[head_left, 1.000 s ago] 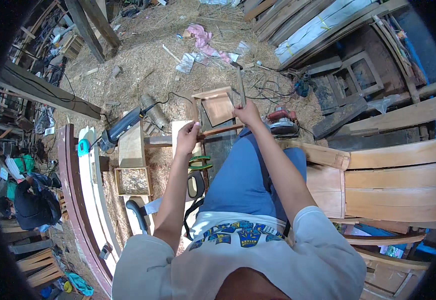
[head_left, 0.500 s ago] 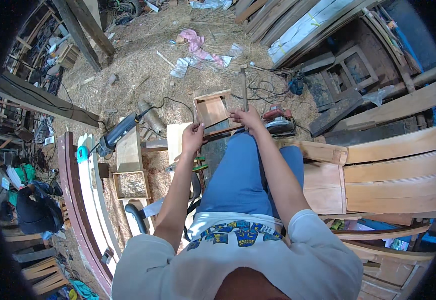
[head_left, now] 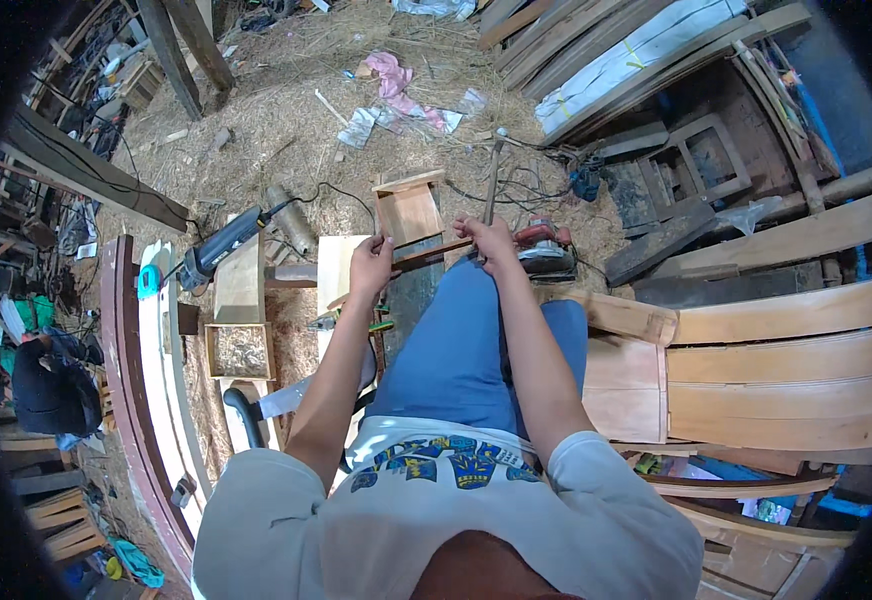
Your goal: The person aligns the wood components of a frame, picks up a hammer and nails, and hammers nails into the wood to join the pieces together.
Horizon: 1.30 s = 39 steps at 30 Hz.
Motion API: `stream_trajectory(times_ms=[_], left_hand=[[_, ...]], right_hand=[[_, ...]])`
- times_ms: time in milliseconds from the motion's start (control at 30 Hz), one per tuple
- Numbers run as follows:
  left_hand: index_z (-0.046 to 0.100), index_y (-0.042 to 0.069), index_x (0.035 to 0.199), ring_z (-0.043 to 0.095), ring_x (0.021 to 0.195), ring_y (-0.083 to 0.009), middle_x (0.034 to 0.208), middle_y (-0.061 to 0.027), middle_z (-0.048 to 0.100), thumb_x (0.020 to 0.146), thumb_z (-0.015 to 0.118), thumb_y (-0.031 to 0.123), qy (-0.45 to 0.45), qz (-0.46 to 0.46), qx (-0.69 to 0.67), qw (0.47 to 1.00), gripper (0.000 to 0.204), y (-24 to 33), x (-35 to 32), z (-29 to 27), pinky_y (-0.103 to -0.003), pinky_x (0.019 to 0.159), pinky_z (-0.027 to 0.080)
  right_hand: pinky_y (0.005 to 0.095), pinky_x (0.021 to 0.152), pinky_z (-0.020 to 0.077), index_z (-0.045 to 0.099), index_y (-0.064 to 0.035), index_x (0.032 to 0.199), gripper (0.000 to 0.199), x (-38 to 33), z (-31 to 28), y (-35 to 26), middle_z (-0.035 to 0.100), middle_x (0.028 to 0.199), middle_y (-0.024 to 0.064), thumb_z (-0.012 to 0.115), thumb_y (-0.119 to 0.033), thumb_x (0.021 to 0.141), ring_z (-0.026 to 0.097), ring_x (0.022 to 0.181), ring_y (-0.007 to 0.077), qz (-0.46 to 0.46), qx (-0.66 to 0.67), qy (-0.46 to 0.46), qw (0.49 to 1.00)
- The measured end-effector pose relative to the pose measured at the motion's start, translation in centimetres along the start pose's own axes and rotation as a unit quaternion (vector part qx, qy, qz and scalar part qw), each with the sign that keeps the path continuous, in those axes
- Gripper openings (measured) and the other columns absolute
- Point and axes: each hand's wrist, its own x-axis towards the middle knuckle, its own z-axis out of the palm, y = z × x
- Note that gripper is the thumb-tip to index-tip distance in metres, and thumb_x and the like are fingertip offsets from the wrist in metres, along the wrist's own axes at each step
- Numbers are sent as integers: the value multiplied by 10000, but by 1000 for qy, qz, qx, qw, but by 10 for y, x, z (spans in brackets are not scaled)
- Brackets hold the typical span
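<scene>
My left hand (head_left: 371, 265) is closed on a narrow reddish-brown wooden strip (head_left: 426, 254), which slants up to the right above my lap. The strip's far right end meets my right hand (head_left: 486, 242), its fingers curled. From that hand a long, thin, dark bar (head_left: 496, 175) points away from me; its kind is too small to tell. Just beyond the strip lies a shallow open wooden box (head_left: 409, 212), like a small drawer. A pale board (head_left: 341, 262) is beside my left hand, and a red-and-grey power tool (head_left: 544, 250) rests right of my right hand.
To the left are a dark corded power tool (head_left: 221, 248), a turquoise tape measure (head_left: 149, 281) on long planks, and a wooden box of shavings (head_left: 239, 352). Wide curved boards (head_left: 786, 365) lie at the right. Cords (head_left: 531, 185) and a pink cloth (head_left: 389, 78) lie on the shaving-strewn ground.
The bar in my right hand has tilted, its far end now leaning right. The wooden strip slants more steeply up to the right. The whole view has shifted slightly.
</scene>
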Motion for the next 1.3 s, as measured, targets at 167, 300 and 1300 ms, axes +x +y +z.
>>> stream_trajectory(times_ms=[167,300,1300], left_hand=[[677,-76,1203,650,771,-152,909,-106,702,1032,614,256,55,99,133,985,379,-13,16,-24,-322,695,564],[721,-19,1134,635,756,-159,825,-130,698,1047,566,291,45,124,184,974,357,9,22,-37,-349,679,510],[674,32,1217,644,1125,-421,1193,-222,689,1065,492,243,-115,294,436,843,316,79,108,-57,-475,962,510]], right_hand=[[340,731,576,738,78,1052,238,-4,11,-6,760,905,140,651,-99,919,729,821,208,17,-20,-17,1000],[330,722,587,748,77,1026,223,-4,12,-5,756,891,141,668,-90,902,729,800,209,10,-14,-7,1000],[311,646,519,656,-27,940,294,6,10,14,687,807,38,837,-246,863,634,705,126,-130,-236,0,963]])
